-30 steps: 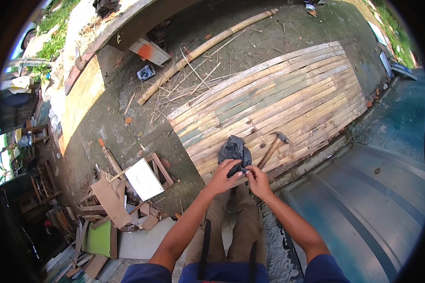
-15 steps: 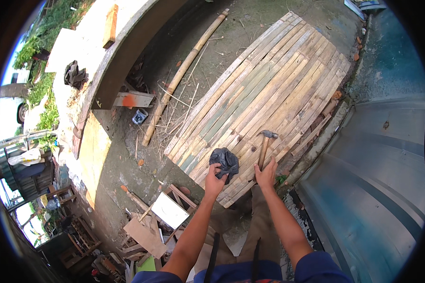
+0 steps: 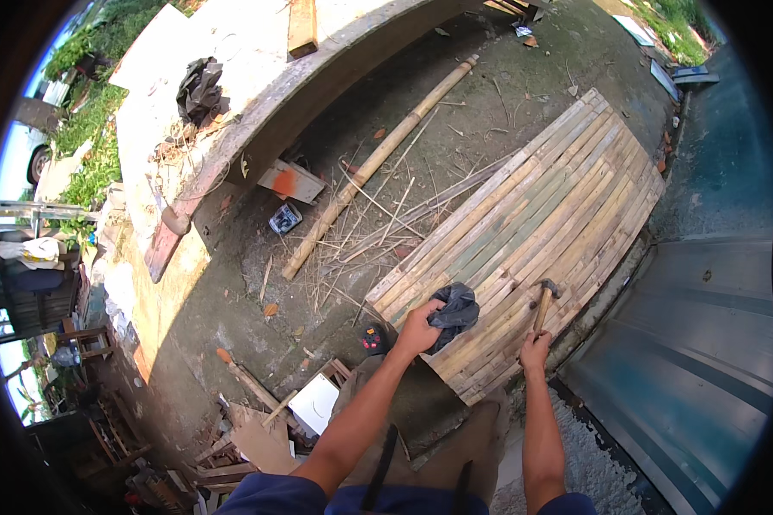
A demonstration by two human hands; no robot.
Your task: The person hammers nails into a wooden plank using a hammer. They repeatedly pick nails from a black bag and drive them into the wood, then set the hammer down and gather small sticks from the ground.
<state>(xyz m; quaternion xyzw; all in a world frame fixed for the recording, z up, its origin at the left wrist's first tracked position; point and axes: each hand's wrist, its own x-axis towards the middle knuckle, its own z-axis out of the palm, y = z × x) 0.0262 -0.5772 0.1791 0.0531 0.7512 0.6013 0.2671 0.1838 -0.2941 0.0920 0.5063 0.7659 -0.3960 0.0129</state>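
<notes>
Here, largest thing first:

Concrete slab: the pale curved slab (image 3: 232, 51) sweeps across the upper left, rough and sunlit, with a plank and a dark bundle lying on it.

Metal sheet: a blue-grey sheet (image 3: 704, 360) fills the right side below you, smooth and dull.

Bamboo mat: the mat (image 3: 532, 223) of flattened bamboo slats lies on the dirt in front of you, a long rectangle running from your hands up to the right. The slats are pale yellow and green, ridged and laid side by side.

Bamboo pole: one long round pole (image 3: 378, 163) lies on the ground well left of the mat, with thin splinters scattered beside it.

Scrap pile: broken boards and a white panel (image 3: 313, 403) sit at the lower left, near your left elbow.

Cloth: the dark grey cloth (image 3: 457, 311) is soft and crumpled, resting on the mat's near end, right against your left hand.

Hammer: the hammer (image 3: 543, 305) lies on the mat's near right edge, wooden handle pointing toward you, metal head away.

Left hand: your left hand (image 3: 418, 329) is clenched around the cloth's lower edge.

Right hand: your right hand (image 3: 534, 350) is wrapped on the hammer's handle end.
</notes>
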